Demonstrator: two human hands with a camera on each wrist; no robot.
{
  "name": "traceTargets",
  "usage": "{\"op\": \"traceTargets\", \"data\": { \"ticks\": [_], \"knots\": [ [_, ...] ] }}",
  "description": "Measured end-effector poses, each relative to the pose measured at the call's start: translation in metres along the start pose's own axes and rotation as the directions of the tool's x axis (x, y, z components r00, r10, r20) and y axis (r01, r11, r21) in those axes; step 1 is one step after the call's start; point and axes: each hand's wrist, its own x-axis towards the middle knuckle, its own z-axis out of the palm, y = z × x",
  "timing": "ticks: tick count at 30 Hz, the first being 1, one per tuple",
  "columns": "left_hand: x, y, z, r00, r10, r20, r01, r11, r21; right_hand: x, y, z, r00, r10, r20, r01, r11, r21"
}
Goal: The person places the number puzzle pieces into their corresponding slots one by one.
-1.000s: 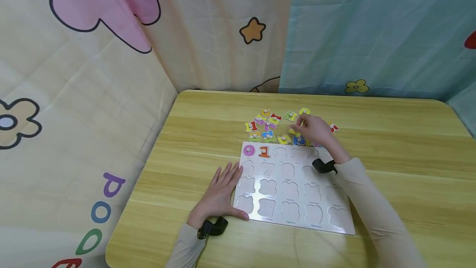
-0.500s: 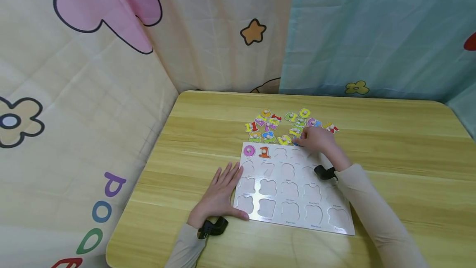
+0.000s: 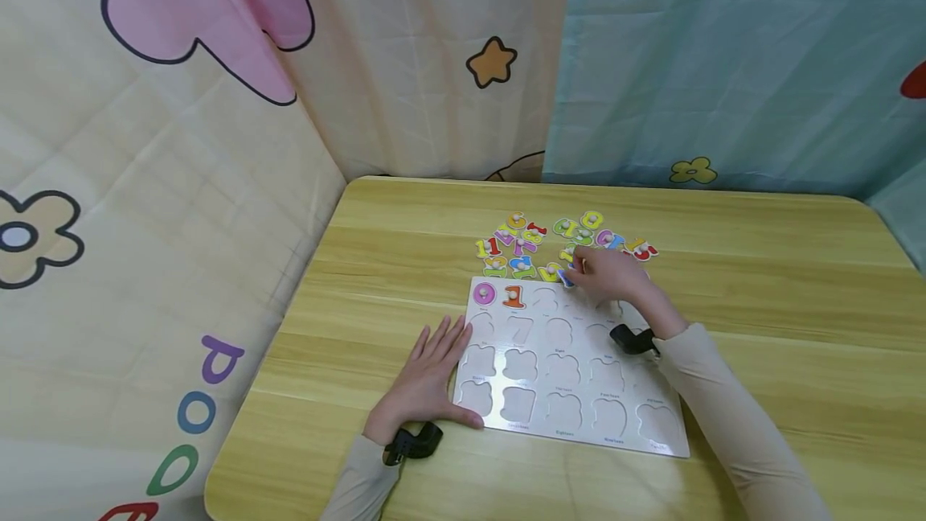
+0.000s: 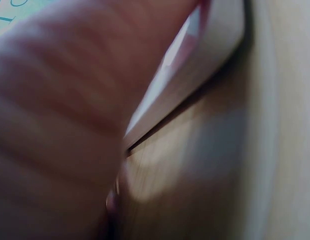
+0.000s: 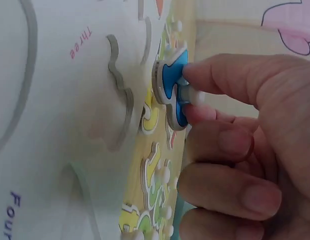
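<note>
A white number puzzle board (image 3: 538, 346) lies on the table, with a purple 0 (image 3: 481, 301) and an orange 1 (image 3: 514, 297) in its top-row slots. My left hand (image 3: 425, 386) rests spread along the board's left side, thumb at the near corner; the left wrist view is mostly filled by blurred skin beside the board edge (image 4: 215, 57). Above the board's far edge, my right hand (image 3: 611, 275) pinches a blue number piece (image 5: 171, 80) by its white knob between thumb and index finger. The piece is held tilted, close to the slot labelled Three; its exact digit is hard to read.
Several coloured number pieces (image 3: 522, 247) with knobs lie beyond the board, more of them behind my right hand, such as a yellow 0 (image 3: 592, 219). The wooden table (image 3: 781, 304) reaches to printed curtains (image 3: 419, 63) at the back and left.
My right hand has come down from the loose pieces, taken hold of the blue number piece and lifted it slightly leftward to the board's far edge. The left hand stays put.
</note>
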Motion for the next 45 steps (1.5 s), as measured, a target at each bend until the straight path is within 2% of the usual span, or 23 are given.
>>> {"op": "traceTargets", "data": {
  "ticks": [2, 6, 11, 25, 40, 45],
  "knots": [
    [0.000, 0.000, 0.000, 1.000, 0.004, -0.005, -0.004, 1.000, 0.001, 0.001, -0.004, 0.002, 0.996, -0.074, 0.053, 0.074, 0.997, 0.014],
    [-0.001, -0.001, 0.001, 1.000, 0.009, -0.009, -0.009, 1.000, -0.007, 0.004, -0.010, 0.011, 0.973, -0.182, 0.142, 0.177, 0.983, 0.051],
    [0.000, -0.001, 0.002, 1.000, -0.002, 0.002, 0.002, 1.000, -0.011, 0.007, -0.016, 0.022, 0.959, -0.240, 0.151, 0.227, 0.969, 0.095],
    [-0.001, 0.000, -0.001, 1.000, 0.006, -0.021, -0.006, 1.000, -0.002, 0.011, -0.021, 0.032, 0.984, -0.137, 0.110, 0.133, 0.990, 0.042],
    [-0.001, 0.001, -0.001, 1.000, -0.001, -0.012, 0.001, 1.000, -0.013, 0.007, -0.024, 0.030, 0.991, -0.060, 0.123, 0.055, 0.998, 0.041],
    [0.000, 0.002, -0.002, 1.000, 0.000, -0.009, 0.000, 1.000, -0.004, 0.010, -0.017, 0.027, 0.984, -0.087, 0.157, 0.077, 0.995, 0.067]
  ]
}}
